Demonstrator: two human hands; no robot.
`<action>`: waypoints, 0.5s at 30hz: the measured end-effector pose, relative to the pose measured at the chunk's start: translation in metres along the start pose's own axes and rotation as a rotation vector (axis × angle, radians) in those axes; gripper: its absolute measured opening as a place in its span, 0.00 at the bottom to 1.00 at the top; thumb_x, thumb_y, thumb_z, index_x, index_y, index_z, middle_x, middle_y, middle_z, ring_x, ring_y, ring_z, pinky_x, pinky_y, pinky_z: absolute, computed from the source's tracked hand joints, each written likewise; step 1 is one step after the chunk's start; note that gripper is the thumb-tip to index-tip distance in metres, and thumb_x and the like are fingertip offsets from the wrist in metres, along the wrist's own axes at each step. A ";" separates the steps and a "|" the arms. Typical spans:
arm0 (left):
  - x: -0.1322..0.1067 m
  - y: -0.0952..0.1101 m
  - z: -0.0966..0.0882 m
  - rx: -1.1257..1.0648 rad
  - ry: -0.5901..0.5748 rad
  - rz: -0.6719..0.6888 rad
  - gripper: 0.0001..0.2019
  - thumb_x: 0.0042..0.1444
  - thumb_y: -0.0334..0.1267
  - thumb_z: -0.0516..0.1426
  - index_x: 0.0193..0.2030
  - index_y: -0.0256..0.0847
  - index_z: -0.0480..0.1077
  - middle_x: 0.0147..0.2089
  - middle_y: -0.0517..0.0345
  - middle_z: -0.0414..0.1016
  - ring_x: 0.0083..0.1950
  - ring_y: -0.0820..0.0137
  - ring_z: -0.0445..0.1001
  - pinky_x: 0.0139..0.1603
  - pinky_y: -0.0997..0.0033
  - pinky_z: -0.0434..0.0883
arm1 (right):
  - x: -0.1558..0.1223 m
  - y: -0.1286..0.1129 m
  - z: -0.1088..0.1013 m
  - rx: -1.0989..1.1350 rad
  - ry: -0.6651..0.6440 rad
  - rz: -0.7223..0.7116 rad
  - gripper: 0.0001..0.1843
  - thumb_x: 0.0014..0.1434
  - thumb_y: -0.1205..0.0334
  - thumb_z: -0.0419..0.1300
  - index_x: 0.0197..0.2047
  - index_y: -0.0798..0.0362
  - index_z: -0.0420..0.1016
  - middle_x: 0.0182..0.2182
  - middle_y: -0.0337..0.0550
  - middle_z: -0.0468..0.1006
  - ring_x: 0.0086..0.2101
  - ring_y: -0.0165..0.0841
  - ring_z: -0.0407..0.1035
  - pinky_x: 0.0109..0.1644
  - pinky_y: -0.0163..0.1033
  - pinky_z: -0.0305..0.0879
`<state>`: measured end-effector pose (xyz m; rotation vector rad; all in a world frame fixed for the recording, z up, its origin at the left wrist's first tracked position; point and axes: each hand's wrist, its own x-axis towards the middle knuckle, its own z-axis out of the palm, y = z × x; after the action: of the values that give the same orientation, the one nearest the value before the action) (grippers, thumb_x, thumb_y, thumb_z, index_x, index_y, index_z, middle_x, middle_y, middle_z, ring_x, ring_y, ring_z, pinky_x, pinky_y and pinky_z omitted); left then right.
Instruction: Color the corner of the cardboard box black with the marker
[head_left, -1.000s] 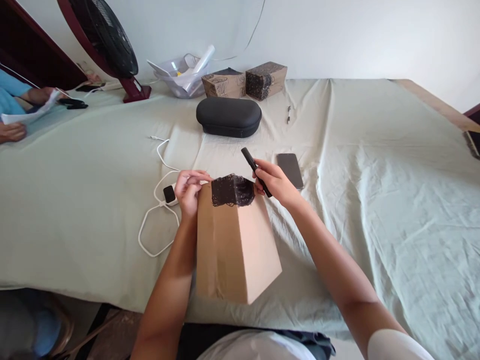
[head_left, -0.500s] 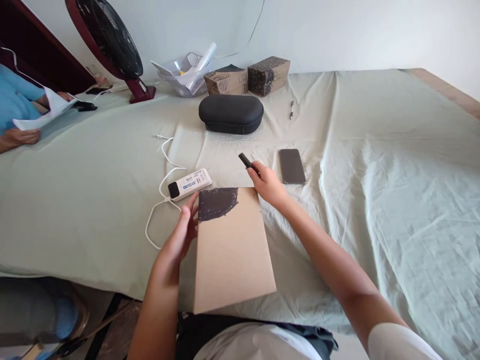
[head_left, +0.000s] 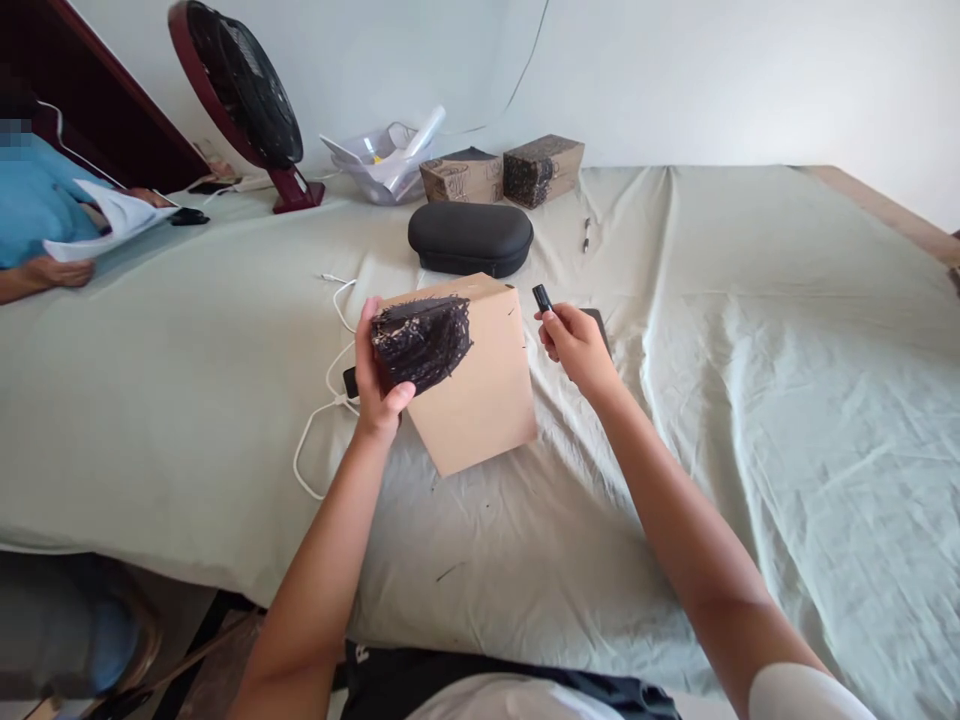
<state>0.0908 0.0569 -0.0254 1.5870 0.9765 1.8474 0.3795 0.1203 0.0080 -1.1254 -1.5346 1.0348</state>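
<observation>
A brown cardboard box (head_left: pixel 484 395) is tilted above the cloth, with a dark scribbled black patch (head_left: pixel 427 340) covering its upper left corner. My left hand (head_left: pixel 381 375) grips the box at that corner, thumb across the black patch and fingers around the left side. To the right of the box, apart from it, my right hand (head_left: pixel 577 345) is closed around a black marker (head_left: pixel 541 297) that points up and left. Behind my right hand a smartphone (head_left: pixel 600 328) lies mostly hidden. Beside my left hand, a power bank (head_left: pixel 350 382) is largely covered by the box and hand.
A black zip case (head_left: pixel 471 238) sits beyond the box. Further back stand two scribbled cardboard boxes (head_left: pixel 544 170), a clear plastic basket (head_left: pixel 375 180) and a fan (head_left: pixel 247 100). A pen (head_left: pixel 586 235) and a white cable (head_left: pixel 304 450) lie on the green cloth (head_left: pixel 187 400). Another person holds papers (head_left: pixel 112 220) at left.
The box has been raised and turned, showing more of its black-marked corner. My left hand has shifted up onto that corner. My right hand with the marker has moved right, over the phone.
</observation>
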 end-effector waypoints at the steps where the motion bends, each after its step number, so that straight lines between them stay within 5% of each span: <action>1: 0.003 -0.007 0.003 0.006 -0.011 0.018 0.54 0.43 0.69 0.72 0.76 0.59 0.63 0.82 0.52 0.58 0.85 0.45 0.52 0.85 0.45 0.56 | 0.001 0.003 -0.001 -0.066 -0.003 0.013 0.15 0.73 0.48 0.55 0.40 0.51 0.72 0.27 0.37 0.70 0.25 0.30 0.60 0.30 0.37 0.56; 7: -0.015 -0.014 0.016 -0.125 0.105 -0.157 0.56 0.42 0.69 0.70 0.78 0.59 0.61 0.78 0.51 0.65 0.83 0.46 0.58 0.81 0.45 0.62 | -0.002 0.030 0.014 -0.770 -0.089 0.070 0.15 0.73 0.65 0.52 0.55 0.55 0.79 0.43 0.53 0.82 0.43 0.42 0.75 0.46 0.42 0.68; 13: -0.023 -0.006 0.005 -0.286 0.310 -0.272 0.55 0.32 0.58 0.73 0.72 0.54 0.68 0.71 0.47 0.74 0.72 0.39 0.72 0.71 0.44 0.72 | -0.013 0.046 0.031 -0.943 -0.165 0.093 0.18 0.70 0.66 0.55 0.53 0.57 0.86 0.54 0.66 0.78 0.59 0.59 0.66 0.62 0.62 0.65; 15: -0.022 -0.009 -0.004 -0.260 0.307 -0.251 0.56 0.32 0.56 0.73 0.73 0.57 0.65 0.74 0.48 0.71 0.74 0.41 0.70 0.73 0.42 0.71 | -0.011 0.045 0.024 -0.910 -0.186 0.066 0.22 0.68 0.63 0.59 0.62 0.55 0.83 0.58 0.64 0.76 0.62 0.60 0.64 0.67 0.68 0.62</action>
<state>0.0900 0.0448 -0.0465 1.0011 0.9666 1.9770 0.3656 0.1170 -0.0423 -1.7199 -2.2193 0.4565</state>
